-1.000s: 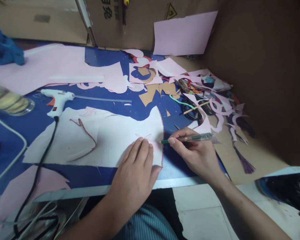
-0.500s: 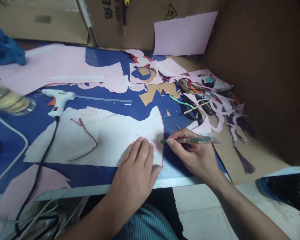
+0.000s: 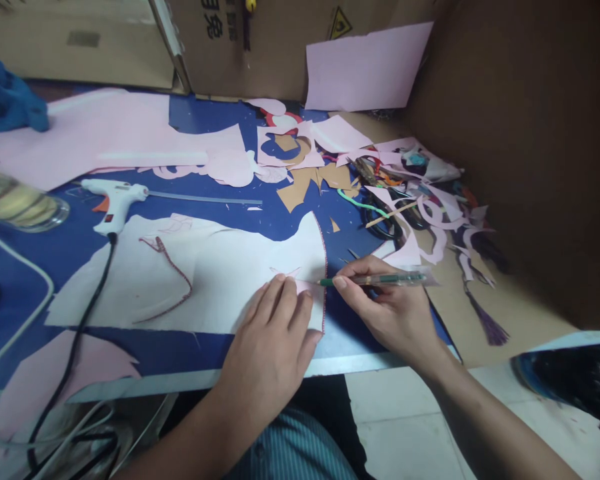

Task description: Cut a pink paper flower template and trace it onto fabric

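A large white cut piece [image 3: 220, 287], cloth or paper, lies on the blue table with red edging along its right side and a curved red line at left. Flat on its right part rests my left hand [image 3: 275, 333], fingers stretched out, over a faint pink drawn mark [image 3: 284, 272]. My right hand [image 3: 390, 300] pinches a green pen [image 3: 380, 280] between thumb and fingers, just right of the piece. The pen's tip meets the white piece near its red edge, close to my left fingertips.
A white glue gun [image 3: 114, 203] with a black cord lies at left, near a glass jar [image 3: 23, 203]. Pink paper sheets [image 3: 130, 133] spread behind. Scraps, scissors [image 3: 385, 223] and a purple tassel [image 3: 487, 323] are at right, beside a cardboard wall [image 3: 520, 147].
The view has shifted very slightly. One finger of my left hand is now a little more bent; my right hand and the pen stay nearly in place.
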Available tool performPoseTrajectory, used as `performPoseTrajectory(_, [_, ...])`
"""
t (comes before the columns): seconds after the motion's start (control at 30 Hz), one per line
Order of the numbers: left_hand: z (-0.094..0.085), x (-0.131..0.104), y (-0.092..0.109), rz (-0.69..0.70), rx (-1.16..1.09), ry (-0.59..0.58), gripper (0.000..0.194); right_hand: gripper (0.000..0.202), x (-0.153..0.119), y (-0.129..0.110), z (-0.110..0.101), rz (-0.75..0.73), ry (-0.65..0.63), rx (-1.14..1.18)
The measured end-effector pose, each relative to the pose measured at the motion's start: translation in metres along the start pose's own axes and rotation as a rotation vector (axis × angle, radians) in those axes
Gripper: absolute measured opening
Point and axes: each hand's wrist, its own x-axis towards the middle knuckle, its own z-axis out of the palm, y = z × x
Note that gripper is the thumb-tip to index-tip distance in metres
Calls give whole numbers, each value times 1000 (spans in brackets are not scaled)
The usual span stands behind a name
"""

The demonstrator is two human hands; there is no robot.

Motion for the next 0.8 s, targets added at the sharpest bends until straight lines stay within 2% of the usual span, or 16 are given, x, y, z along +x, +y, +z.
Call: performPoseTrajectory(0.8, [-1,3,1,-2,8,-8,45,19,-4,1,-3,10,-19,6])
